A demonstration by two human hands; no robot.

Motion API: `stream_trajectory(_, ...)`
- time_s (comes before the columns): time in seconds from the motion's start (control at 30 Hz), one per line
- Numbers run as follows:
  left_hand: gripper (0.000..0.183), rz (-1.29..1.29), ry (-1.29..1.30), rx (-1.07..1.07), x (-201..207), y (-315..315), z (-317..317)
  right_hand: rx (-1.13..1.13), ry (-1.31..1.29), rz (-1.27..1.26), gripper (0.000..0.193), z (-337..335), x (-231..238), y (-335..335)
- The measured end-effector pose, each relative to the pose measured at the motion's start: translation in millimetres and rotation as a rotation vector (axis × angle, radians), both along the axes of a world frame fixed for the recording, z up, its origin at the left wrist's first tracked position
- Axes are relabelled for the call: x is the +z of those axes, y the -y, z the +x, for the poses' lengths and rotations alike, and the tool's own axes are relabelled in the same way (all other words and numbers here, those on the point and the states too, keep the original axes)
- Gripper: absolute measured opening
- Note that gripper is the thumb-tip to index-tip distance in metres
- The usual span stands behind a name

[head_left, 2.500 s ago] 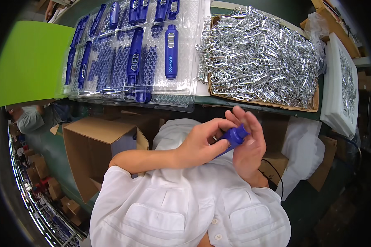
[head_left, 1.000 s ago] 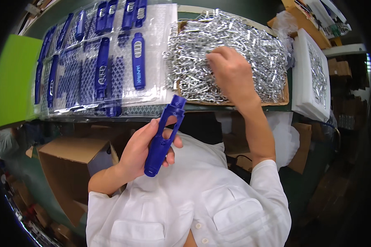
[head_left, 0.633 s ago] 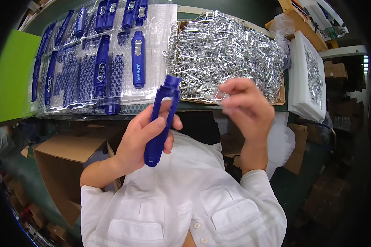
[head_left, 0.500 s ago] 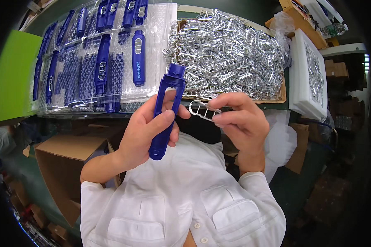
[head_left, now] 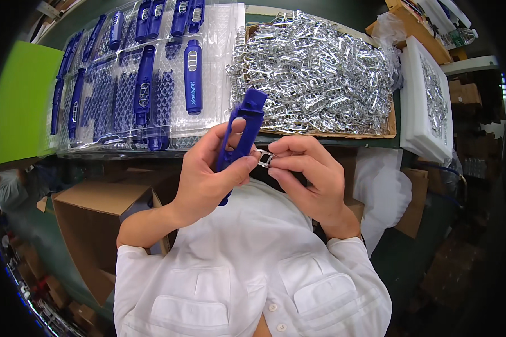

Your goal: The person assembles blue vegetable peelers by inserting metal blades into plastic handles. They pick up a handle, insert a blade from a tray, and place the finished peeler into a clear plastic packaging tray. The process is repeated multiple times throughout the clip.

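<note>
My left hand [head_left: 205, 171] grips a dark blue plastic casing [head_left: 248, 121], long and hollow, with an oval slot in its side. The casing is tilted, its open square end pointing up and away from me. In a pinch between thumb and fingers, my right hand [head_left: 312, 177] holds a small chrome trim frame [head_left: 265, 159] with crossbars. The frame is against or very close to the casing's underside near the left fingers; whether they touch I cannot tell. Part of the frame is hidden by my fingers.
Beyond my hands, a cardboard tray [head_left: 371, 136] is heaped with chrome frames [head_left: 315, 73]. Clear plastic trays [head_left: 109, 121] at the left carry blue casings [head_left: 193, 78], several fitted with chrome frames. A white foam box [head_left: 413, 101] stands right, an open carton [head_left: 95, 196] lower left.
My right hand has moved left, bringing the chrome frame to the casing. The left hand has turned the casing so its slot faces more sideways.
</note>
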State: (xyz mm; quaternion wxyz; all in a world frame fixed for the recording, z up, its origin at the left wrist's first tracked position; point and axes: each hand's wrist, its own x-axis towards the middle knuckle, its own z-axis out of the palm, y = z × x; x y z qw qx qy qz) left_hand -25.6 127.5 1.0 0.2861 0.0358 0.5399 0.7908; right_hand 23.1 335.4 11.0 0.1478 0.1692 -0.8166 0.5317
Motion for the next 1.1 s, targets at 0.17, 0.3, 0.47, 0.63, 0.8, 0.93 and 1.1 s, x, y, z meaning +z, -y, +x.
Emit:
stream_trajectory(0.17,0.059,-0.04,-0.009,-0.065,-6.6,2.2,4.5,-0.11,0.068,0.12,0.038,4.4,3.2,8.3)
stream_trajectory(0.3,0.058,0.056,0.173,-0.204,-2.4,12.1,-4.5,-0.099,0.195,0.081,0.048,5.4,6.3,5.1)
stream_trajectory(0.47,0.068,0.383,0.374,-0.252,-13.4,19.1,-2.2,-0.159,0.312,-0.247,0.032,3.5,7.9,-14.5)
stream_trajectory(0.63,0.068,0.258,0.313,-0.237,-12.3,19.6,3.6,-0.307,0.42,-0.42,0.016,6.7,7.9,-16.5)
stream_trajectory(0.8,0.063,0.111,0.288,-0.217,-7.7,18.3,3.6,-0.249,0.216,-0.392,0.019,-5.2,4.4,-13.3)
stream_trajectory(0.93,0.066,0.093,0.255,-0.216,-14.9,18.4,7.1,-0.277,0.273,-0.347,0.018,-6.0,10.5,-0.6)
stream_trajectory(1.1,0.061,0.106,0.264,-0.234,-18.8,18.0,10.3,-0.256,0.092,-0.048,0.018,-14.1,1.8,4.1)
